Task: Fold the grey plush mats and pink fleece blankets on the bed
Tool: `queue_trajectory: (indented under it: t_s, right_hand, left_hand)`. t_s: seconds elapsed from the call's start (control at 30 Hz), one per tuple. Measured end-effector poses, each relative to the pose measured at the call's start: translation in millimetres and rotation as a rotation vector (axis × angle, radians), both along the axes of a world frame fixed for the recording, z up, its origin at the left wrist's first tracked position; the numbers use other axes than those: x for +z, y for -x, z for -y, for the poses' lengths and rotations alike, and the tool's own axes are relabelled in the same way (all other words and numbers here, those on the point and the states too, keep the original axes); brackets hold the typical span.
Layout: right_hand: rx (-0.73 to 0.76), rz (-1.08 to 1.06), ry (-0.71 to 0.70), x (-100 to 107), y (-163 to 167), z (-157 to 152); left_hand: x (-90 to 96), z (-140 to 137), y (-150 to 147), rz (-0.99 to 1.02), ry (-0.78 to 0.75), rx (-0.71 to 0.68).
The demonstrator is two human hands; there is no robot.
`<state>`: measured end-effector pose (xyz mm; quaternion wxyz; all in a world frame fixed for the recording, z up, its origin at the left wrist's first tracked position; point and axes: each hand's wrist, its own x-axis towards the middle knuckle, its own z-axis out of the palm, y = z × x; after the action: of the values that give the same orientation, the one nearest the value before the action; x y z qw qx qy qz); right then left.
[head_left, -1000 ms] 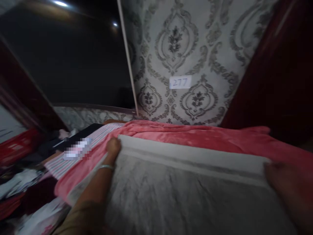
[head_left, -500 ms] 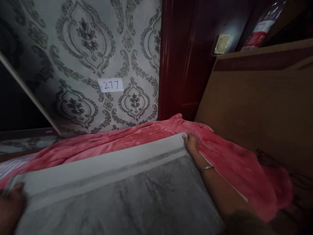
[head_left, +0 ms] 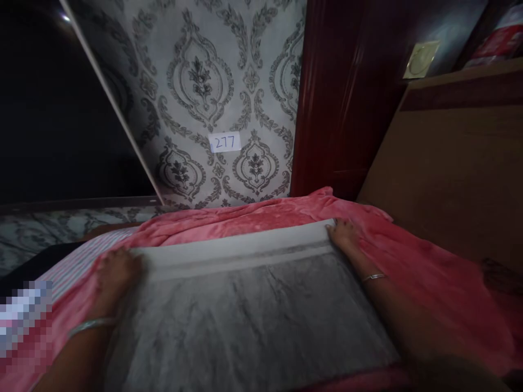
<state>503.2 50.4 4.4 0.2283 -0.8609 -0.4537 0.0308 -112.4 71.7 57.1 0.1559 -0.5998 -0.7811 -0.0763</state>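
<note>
A grey cloth with a marbled look and a white band along its far edge is spread over a pink plush blanket. At the far left corner, my left hand grips the side of the cloth; its fingers are slightly blurred. My right hand holds the far right corner, thumb on the white band and fingers over the edge. Both wrists carry a metal bangle. The near edge of the cloth lies close to my body, with some pink beneath it.
Behind the blanket stands a patterned wall with a paper label reading 277. A dark screen fills the upper left. To the right are a dark red door frame, a large cardboard box and a bottle. Striped fabric shows at left.
The view has turned left. The cloth now lies lower and flatter on the blanket, and my left hand has come fully into view at its corner. Both hands stay at the cloth's far corners.
</note>
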Motion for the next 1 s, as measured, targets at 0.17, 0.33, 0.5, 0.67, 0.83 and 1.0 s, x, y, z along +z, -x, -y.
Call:
queue_trajectory:
  t_s: [0.17, 0.33, 0.5, 0.67, 0.83, 1.0]
  right_hand:
    - [0.461, 0.253, 0.022, 0.3, 84.0, 28.5]
    - [0.707, 0.281, 0.150, -24.3, 131.9, 55.8]
    - [0.699, 0.271, 0.177, -24.9, 125.2, 58.4]
    - [0.556, 0.279, 0.180, -27.4, 85.3, 68.9]
    - [0.373, 0.257, 0.206, -40.0, 17.0, 94.3]
    - [0.298, 0.157, 0.214, -49.5, -26.5, 105.9]
  left_hand:
    - [-14.4, 21.0, -115.0, -0.021, 0.213, -0.456]
    - [-48.9, 50.2, -166.7, 0.078, 0.364, -0.601]
    - [-51.5, 53.2, -159.6, 0.070, 0.353, -0.608]
    - [-42.4, 59.5, -114.0, 0.020, 0.339, -0.466]
    - [-36.1, 83.4, -20.3, 0.049, 0.327, -0.176]
    - [-37.3, 107.5, 37.8, 0.153, 0.315, -0.058]
